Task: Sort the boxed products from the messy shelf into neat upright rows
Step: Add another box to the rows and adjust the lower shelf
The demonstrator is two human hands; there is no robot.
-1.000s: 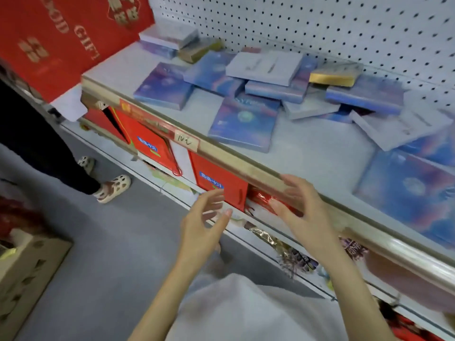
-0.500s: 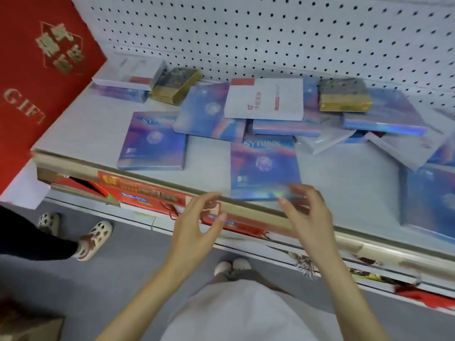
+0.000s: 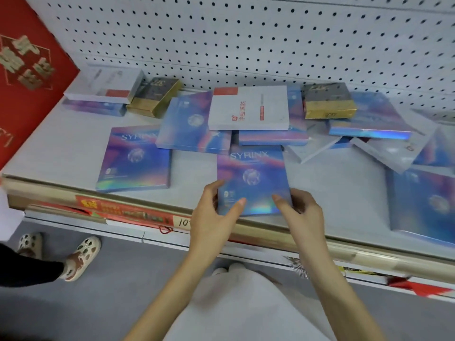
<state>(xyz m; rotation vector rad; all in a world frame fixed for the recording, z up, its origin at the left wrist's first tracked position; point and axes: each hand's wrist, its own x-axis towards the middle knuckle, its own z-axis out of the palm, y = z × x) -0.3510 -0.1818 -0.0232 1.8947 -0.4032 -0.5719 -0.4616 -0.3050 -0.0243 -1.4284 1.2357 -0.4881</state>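
Note:
A white shelf (image 3: 61,148) is strewn with flat boxes lying at all angles. A blue holographic SYRINX box (image 3: 251,173) lies flat near the front edge. My left hand (image 3: 211,217) grips its near left corner and my right hand (image 3: 300,212) its near right corner, thumbs on top. A second SYRINX box (image 3: 135,158) lies to the left. Behind them, a white box with red print (image 3: 248,108) rests on more blue boxes, with gold boxes at the left (image 3: 154,98) and right (image 3: 328,100).
A white pegboard (image 3: 246,33) backs the shelf. A red gift bag (image 3: 29,70) hangs at the left. A large blue box (image 3: 423,200) lies at the right. Another person's sandalled feet (image 3: 81,257) stand on the grey floor at the left. A price rail (image 3: 138,210) lines the shelf front.
Both hands have moved up from below the shelf's front rail and closed on the near corners of the middle SYRINX box. The view has swung to face the shelf squarely.

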